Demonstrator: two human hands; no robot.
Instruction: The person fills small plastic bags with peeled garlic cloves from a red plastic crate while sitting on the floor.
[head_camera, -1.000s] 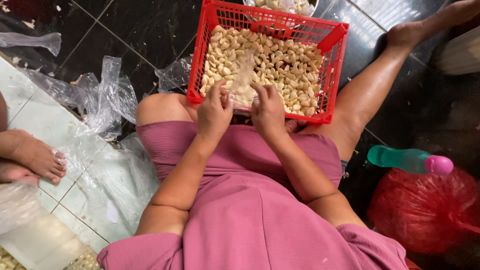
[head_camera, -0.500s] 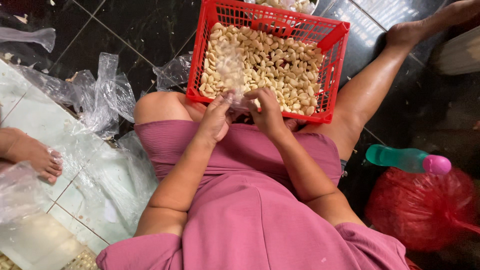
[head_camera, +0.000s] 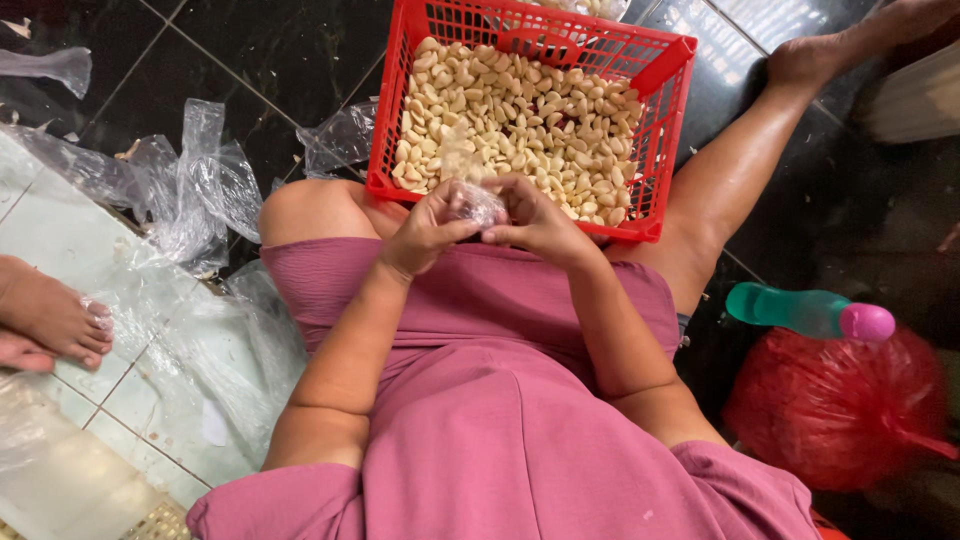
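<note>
A person in a mauve dress sits on a dark tiled floor, both hands meeting over the near edge of a red plastic basket (head_camera: 660, 130) set between the legs. The left hand (head_camera: 425, 230) and right hand (head_camera: 540, 222) have their fingers closed together around a small clear plastic bag (head_camera: 478, 203), crumpled and glossy, held just above the basket's near rim. The basket, rectangular with latticed walls, is filled with a layer of pale, peeled garlic cloves (head_camera: 520, 120), smooth and rounded. To the left, crinkled sheets of clear plastic (head_camera: 190, 190) lie strewn across the floor where dark tiles give way to pale green ones, and another person's bare foot (head_camera: 50, 315) rests at the far-left edge. To the right, near the person's hip, a green bottle with a pink cap (head_camera: 805, 312) lies on its side, touching a bulging red plastic sack (head_camera: 840, 415).
</note>
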